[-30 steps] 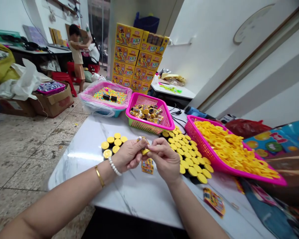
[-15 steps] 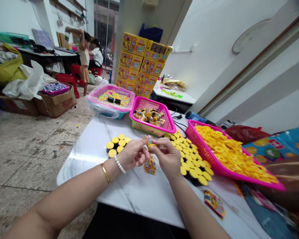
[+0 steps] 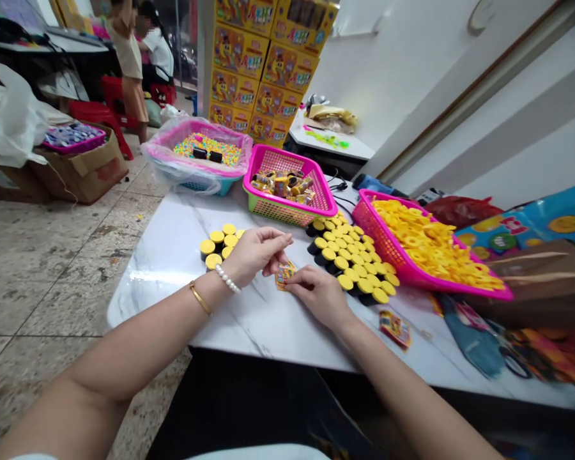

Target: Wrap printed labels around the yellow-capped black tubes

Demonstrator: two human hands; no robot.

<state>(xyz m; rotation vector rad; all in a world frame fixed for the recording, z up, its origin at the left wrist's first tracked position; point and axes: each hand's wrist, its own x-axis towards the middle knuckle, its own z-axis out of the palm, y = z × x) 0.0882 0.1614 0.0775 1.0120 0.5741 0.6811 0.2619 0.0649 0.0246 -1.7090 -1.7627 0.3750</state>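
My left hand, with a pearl bracelet and a gold bangle at the wrist, hovers over the white marbled table. Its thumb and forefinger press together; whatever they hold, if anything, is too small or hidden to make out. Below it lies a small stack of printed yellow labels. The fingertips of my right hand pinch the lower right edge of that stack. Beside my left hand stand several black jars with yellow lids. A larger group of the same yellow-lidded jars stands beyond my right hand.
A pink basket of wrapped jars stands behind my hands, next to a plastic-lined basin of coloured beads. At right are a pink basket of yellow plastic pieces and another label bundle. Stacked yellow boxes and two people are behind.
The small labelled jar between both hands no longer shows. My hands have parted, and my right hand has moved down onto the label stack. The camera view has tilted downward.
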